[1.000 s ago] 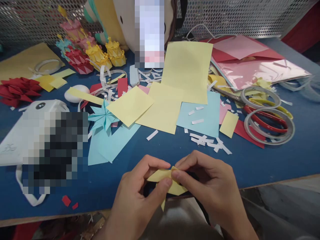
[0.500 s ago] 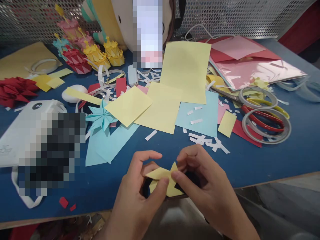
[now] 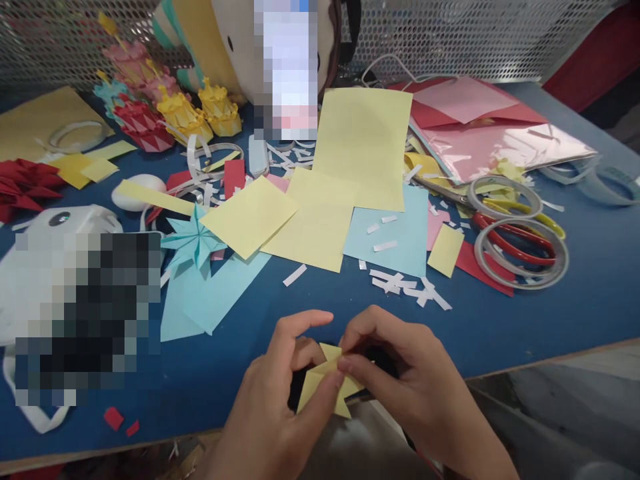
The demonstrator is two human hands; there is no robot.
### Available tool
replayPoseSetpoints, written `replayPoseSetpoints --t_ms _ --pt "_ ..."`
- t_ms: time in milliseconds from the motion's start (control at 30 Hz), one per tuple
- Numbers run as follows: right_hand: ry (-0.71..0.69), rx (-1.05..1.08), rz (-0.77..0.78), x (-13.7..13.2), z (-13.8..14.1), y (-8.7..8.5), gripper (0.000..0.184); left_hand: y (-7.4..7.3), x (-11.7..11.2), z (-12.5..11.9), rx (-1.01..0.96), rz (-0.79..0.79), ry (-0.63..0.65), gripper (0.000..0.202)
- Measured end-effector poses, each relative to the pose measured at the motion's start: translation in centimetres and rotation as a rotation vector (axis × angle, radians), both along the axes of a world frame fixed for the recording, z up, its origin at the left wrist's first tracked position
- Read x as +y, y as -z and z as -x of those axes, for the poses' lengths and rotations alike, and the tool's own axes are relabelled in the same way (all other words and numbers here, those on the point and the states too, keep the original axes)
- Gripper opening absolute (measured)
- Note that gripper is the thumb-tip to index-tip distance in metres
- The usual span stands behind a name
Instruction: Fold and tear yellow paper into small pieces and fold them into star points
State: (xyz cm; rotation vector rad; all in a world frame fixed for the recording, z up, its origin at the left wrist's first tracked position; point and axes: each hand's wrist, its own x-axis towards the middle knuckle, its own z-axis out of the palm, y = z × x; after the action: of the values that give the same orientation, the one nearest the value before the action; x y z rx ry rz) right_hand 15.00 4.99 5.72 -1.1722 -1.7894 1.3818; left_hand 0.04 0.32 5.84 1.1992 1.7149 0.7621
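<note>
A small folded piece of yellow paper [image 3: 314,390] with several pointed flaps is held between both hands, just over the table's front edge. My left hand [image 3: 285,387] grips its left side, thumb on top and forefinger stretched out above it. With thumb and forefinger, my right hand [image 3: 400,380] pinches the paper near its middle. Fingers cover part of the folds. Beyond the hands lie white paper strips [image 3: 393,281], yellow sheets [image 3: 313,230] and a light blue sheet [image 3: 387,230]. A light blue folded star [image 3: 196,239] rests to the left.
Tape rolls [image 3: 564,261] lie by red-handled scissors [image 3: 500,238] on the right. Pink paper in a clear sleeve [image 3: 540,143] is behind them. Folded paper cakes [image 3: 190,117] stand at the back left. A white device [image 3: 30,293] with a strap sits left; red scraps [image 3: 114,419] lie near the edge.
The folded yellow paper has turned, so its flaps point in other directions. My right thumb and forefinger have closed together on it. The whole view has shifted slightly.
</note>
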Motion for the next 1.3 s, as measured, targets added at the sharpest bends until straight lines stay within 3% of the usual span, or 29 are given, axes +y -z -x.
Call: replayPoseSetpoints --t_ms 167,433,700,1033,1300 --pt "0.046 0.022 0.003 0.0 0.2 0.2 0.017 -0.2 0.2 -0.1 -0.074 0.024 -0.091 0.029" --pt "0.032 -0.033 0.003 0.0 0.2 0.0 0.014 -0.2 0.4 -0.2 -0.037 -0.027 -0.017 0.025" --pt "0.075 -0.121 -0.03 -0.5 -0.1 -0.4 0.015 -0.6 0.2 -0.5 -0.006 -0.121 -0.159 0.019" --pt "0.037 -0.147 -0.137 0.2 -0.5 -0.5 0.016 0.0 0.2 -0.2 0.136 -0.252 -0.053 0.016" --pt "0.004 -0.133 -0.122 0.2 -0.8 -0.3 0.019 -0.5 0.1 0.0 0.162 -0.13 -0.022 0.024"
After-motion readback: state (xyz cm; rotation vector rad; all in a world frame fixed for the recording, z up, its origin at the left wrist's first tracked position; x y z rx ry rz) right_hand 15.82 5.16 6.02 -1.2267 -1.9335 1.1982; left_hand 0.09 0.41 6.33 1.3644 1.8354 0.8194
